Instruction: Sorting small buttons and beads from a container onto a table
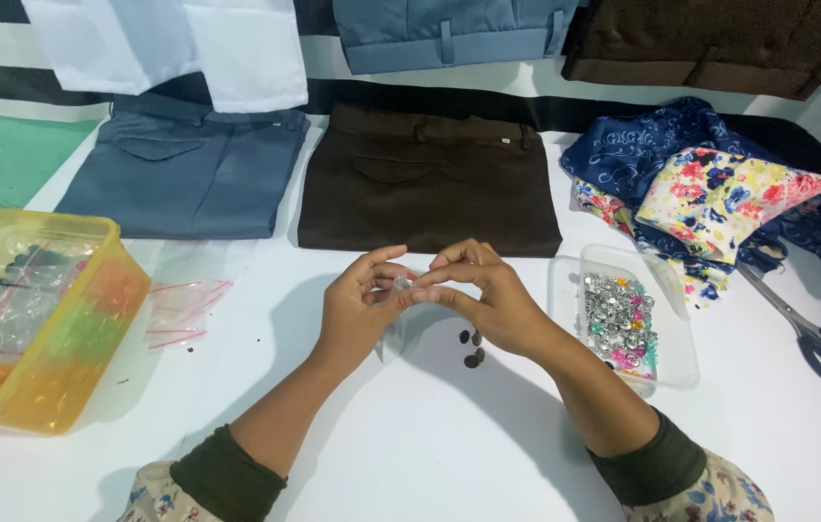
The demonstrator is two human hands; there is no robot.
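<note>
- Left hand (357, 304): above the middle of the white bench (430, 445), fingers curled, pinching one edge of a small clear plastic bag (401, 290).
- Right hand (488, 295): touching the left, thumb and forefinger pressed on the same bag's top edge.
- Small clear plastic bag: held between both hands, hanging just over the bench; contents cannot be told.
- Dark buttons (472, 350): a few, loose on the bench just below the right hand.
- Clear tray (674, 329): right of the hands, holding silver and coloured studs.
- Yellow tub (91, 338): near left, filled with bagged beads.
- Empty zip bags (188, 300): beside the tub.
- Scissors (812, 333): far right.
- Folded brown trousers (430, 184) and blue-grey trousers (188, 174): far side.
- Floral fabrics (710, 184): far right.
</note>
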